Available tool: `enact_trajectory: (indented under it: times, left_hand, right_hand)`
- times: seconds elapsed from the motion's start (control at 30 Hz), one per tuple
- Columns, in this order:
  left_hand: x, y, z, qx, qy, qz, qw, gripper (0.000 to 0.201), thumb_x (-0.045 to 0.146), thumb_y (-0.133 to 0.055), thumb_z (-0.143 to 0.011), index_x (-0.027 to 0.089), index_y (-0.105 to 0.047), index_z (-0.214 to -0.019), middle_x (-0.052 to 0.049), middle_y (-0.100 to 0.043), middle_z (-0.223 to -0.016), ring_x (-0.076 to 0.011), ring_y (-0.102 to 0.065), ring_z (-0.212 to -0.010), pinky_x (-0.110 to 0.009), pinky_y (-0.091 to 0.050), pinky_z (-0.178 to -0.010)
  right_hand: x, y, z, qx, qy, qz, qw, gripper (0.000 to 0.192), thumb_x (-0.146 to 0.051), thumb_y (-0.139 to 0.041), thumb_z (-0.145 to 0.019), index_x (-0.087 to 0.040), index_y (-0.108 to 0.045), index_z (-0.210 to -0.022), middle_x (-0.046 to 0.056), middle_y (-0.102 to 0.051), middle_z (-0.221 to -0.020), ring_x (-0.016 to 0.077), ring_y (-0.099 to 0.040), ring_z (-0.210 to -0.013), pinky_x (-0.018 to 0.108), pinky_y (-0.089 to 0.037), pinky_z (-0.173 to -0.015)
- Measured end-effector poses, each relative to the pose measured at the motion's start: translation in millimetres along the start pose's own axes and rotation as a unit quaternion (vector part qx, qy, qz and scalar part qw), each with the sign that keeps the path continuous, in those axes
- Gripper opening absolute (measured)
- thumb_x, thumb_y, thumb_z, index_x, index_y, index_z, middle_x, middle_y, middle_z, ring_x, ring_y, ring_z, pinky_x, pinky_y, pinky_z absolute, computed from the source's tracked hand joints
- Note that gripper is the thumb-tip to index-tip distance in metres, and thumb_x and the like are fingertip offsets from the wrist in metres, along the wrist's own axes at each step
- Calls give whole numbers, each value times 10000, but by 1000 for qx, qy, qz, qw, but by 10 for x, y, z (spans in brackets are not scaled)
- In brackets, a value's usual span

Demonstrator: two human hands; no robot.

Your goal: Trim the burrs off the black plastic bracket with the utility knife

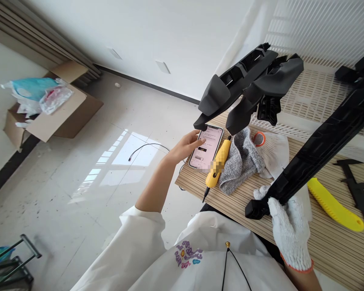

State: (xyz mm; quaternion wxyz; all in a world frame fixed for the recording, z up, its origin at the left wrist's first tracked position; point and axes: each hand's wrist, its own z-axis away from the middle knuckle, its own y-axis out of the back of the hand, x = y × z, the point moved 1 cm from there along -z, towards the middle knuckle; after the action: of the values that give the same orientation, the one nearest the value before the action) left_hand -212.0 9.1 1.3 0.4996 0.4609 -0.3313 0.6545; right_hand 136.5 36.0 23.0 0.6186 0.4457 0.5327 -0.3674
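Bare left hand (188,146), fingers loosely apart, taps smartphone (206,146) on slatted table (321,238) while gloved right hand (289,232) clamps long black plastic part (321,145), angled up-right away from phone.

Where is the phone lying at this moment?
In the head view, the phone lies at the table's left edge, under the left hand's fingertips, with the yellow tool just right of it.

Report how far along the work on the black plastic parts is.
Done: nothing visibly finished. In hand: the gloved right hand grips a long black part; the bare left hand touches the phone. Left: the yellow tool and grey glove lie untouched.
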Motion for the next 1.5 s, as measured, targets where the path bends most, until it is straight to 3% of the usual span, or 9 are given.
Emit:
enact_trajectory:
  times: [0.33, 0.57, 0.87, 1.0, 1.07, 1.17, 1.27, 1.5]
  left_hand:
    - [-21, -6, -13, 12, 17, 4, 1000, 692, 573, -752, -860, 183, -582, -1405, -125, -768, -1182, -292, -748, -1027, -467, -609, -922]
    - [-42, 35, -6, 56, 12, -18, 998, 574, 622, -625, -924, 237, -682, -1346, -68, -749, -1288, -318, -646, -1277, -457, -485, -1125]
    - [23, -82, -102, 85, 18, -12, 996, 538, 617, -688, -869, 173, -751, -1167, -72, -812, -1024, -294, -743, -1012, -410, -578, -928]
    - [-6, -55, -61, 73, 16, 6, 997, 614, 699, -623, -887, 191, -743, -1211, -76, -805, -1111, -312, -723, -1101, -439, -546, -1010]
    - [-53, -21, 29, 44, 15, 31, 998, 663, 722, -563, -916, 227, -687, -1339, -78, -768, -1251, -329, -679, -1220, -467, -506, -1087]
    - [-157, 26, 235, -9, 7, 57, 998, 711, 638, -590, -949, 319, -461, -1572, -74, -635, -1485, -341, -584, -1371, -512, -447, -1170]
    - [-254, 28, 442, -50, -9, 51, 997, 819, 521, -661, -949, 380, -267, -1654, -56, -498, -1620, -350, -507, -1450, -534, -413, -1215]
    - [-339, -58, 595, -9, -48, -25, 998, 877, 485, -691, -937, 381, -217, -1668, -16, -307, -1733, -381, -330, -1566, -523, -356, -1275]
  right_hand:
    - [39, 48, 10, -21, 3, 2, 1000, 249, -335, -684, -950, -229, -678, -1175, 83, -765, -1020, 274, -762, -938, 540, -672, -863]
    - [-7, 32, -18, -20, 15, 19, 1000, 178, -301, -658, -954, -213, -674, -1108, 86, -754, -1007, 257, -759, -899, 514, -665, -853]
    - [-63, -17, -21, -6, 13, 2, 1000, 256, -292, -647, -969, -213, -670, -1212, 65, -756, -950, 225, -762, -834, 419, -691, -733]
    - [-112, -36, -44, -9, 32, 5, 999, 209, -286, -642, -969, -212, -683, -1159, 63, -753, -945, 221, -759, -850, 421, -689, -765]
    - [-119, -39, -49, -6, 36, 10, 999, 189, -287, -642, -968, -211, -684, -1136, 62, -751, -943, 225, -757, -870, 436, -686, -792]
    - [-80, -26, -36, -6, 25, 6, 1000, 210, -291, -648, -965, -212, -676, -1158, 62, -753, -952, 231, -755, -888, 457, -681, -819]
    - [-9, -1, -10, -13, 8, -6, 1000, 230, -289, -654, -964, -214, -666, -1181, 69, -759, -996, 231, -755, -888, 470, -676, -835]
    - [53, 27, 5, -25, -8, -14, 1000, 179, -293, -652, -964, -244, -671, -1135, 73, -752, -1010, 254, -750, -921, 514, -666, -857]
